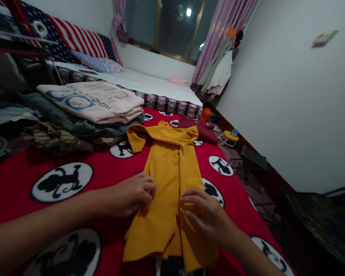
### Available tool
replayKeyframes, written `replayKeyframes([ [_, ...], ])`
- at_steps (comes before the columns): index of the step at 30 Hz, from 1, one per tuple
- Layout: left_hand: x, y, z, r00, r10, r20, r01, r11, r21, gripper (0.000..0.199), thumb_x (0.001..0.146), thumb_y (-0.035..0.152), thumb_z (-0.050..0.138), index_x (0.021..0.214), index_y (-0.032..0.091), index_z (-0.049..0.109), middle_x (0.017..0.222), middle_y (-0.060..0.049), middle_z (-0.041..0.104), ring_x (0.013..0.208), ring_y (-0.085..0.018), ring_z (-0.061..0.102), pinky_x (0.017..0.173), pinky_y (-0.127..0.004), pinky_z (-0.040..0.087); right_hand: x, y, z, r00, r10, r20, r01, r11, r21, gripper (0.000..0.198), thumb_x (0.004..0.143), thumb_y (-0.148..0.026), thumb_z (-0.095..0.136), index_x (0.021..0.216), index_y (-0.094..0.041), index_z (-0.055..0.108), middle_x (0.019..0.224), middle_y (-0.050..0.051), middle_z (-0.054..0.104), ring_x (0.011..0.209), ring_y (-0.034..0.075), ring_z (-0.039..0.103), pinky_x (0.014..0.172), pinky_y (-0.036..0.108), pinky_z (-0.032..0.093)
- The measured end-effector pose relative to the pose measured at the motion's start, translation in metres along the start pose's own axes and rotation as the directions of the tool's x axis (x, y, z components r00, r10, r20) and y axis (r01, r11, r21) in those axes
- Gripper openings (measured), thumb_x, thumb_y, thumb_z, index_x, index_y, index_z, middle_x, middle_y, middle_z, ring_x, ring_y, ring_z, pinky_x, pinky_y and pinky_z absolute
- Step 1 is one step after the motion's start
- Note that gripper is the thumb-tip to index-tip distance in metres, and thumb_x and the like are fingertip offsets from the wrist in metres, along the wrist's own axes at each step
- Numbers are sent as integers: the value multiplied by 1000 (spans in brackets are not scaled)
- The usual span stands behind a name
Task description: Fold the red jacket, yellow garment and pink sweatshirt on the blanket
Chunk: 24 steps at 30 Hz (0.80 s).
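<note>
The yellow garment (165,165) lies lengthwise on the red blanket (102,172), probably for flatness, the left hand (128,195) pinching its edge, the right hand's (208,214) grip loosely spread over its folded panel.

The bare, slim left hand (132,196) has rounded knuckles (146,181) and a slender wrist (96,203); the smooth, bare left forearm (46,230) shows to the view's edge near eight o'clock. The bare right hand (211,214) has slender fingers (194,198); a shorter stretch of bare right forearm (248,253), tapering toward the wrist, shows toward five o'clock.
</note>
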<state>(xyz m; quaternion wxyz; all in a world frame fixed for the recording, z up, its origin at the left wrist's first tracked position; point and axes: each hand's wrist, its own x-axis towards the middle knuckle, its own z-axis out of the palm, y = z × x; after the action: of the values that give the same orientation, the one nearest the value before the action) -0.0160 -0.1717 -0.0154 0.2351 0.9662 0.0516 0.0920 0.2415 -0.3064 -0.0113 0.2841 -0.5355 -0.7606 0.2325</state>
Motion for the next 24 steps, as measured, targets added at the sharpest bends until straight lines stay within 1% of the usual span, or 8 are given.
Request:
replayKeyframes([
  [4, 19, 8, -19, 995, -63, 71, 62, 998, 25, 28, 68, -3, 54, 65, 22, 66, 72, 0, 64, 77, -16, 58, 74, -29, 39, 0, 21, 10, 969, 73, -237, -117, 977, -178, 41, 91, -26, 53, 132, -22, 52, 139, 13, 51, 130, 24, 47, 108, 44, 39],
  [6, 32, 11, -20, 996, -81, 31, 79, 995, 65, 25, 71, 0, 53, 71, 21, 67, 73, -1, 64, 74, -16, 59, 70, -28, 39, -1, 31, 22, 961, 134, -244, -200, 941, -272, 54, 89, -28, 55, 141, -20, 42, 149, 15, 40, 140, 29, 35, 113, 53, 31],
  [8, 43, 13, -12, 997, -69, -36, 72, 994, 85, 23, 76, 5, 55, 85, 21, 68, 85, -3, 66, 80, -17, 61, 70, -28, 41, -3, 35, 30, 970, 149, -190, -206, 922, -328, 55, 88, -30, 56, 141, -21, 44, 151, 15, 39, 141, 32, 32, 114, 57, 26],
  [11, 51, 15, 8, 998, -2, -56, 7, 997, 81, 17, 80, 13, 59, 93, 21, 67, 100, -6, 64, 90, -19, 60, 76, -28, 44, -7, 27, 27, 976, 139, -166, -185, 934, -307, 33, 92, -29, 52, 123, -22, 59, 136, 13, 54, 127, 28, 49, 107, 49, 38],
  [14, 49, 16, 22, 999, 17, -38, -15, 998, 53, 13, 82, 14, 59, 89, 21, 68, 100, -5, 63, 91, -19, 58, 80, -28, 43, -8, 15, 16, 974, 164, -158, -200, 946, -253, 27, 94, -25, 48, 117, -20, 60, 110, 11, 63, 98, 21, 61, 85, 35, 50],
  [18, 41, 13, 21, 1000, 6, -19, -6, 1000, 0, 18, 78, 10, 60, 87, 22, 70, 95, -4, 64, 90, -19, 58, 80, -28, 44, -1, 10, 15, 978, 207, -31, -205, 919, -338, 49, 89, -13, 47, 137, -24, 46, 106, 8, 62, 84, 19, 61, 72, 30, 47],
  [21, 35, 9, 18, 999, -32, -12, 32, 999, -15, 29, 68, 2, 58, 81, 23, 72, 93, -2, 66, 88, -18, 60, 77, -25, 45, 11, 11, 19, 964, 266, 12, -238, 879, -413, 32, 88, -12, 45, 115, -19, 61, 102, 9, 63, 82, 20, 62, 70, 30, 43],
  [24, 28, 6, 14, 994, -105, 28, 106, 992, -64, 36, 64, -2, 54, 80, 23, 75, 93, -2, 68, 82, -15, 63, 71, -22, 46, 26, 7, 16, 964, 266, -9, -251, 897, -364, 20, 84, -9, 46, 90, -17, 64, 87, 6, 66, 77, 18, 61, 67, 27, 40],
])
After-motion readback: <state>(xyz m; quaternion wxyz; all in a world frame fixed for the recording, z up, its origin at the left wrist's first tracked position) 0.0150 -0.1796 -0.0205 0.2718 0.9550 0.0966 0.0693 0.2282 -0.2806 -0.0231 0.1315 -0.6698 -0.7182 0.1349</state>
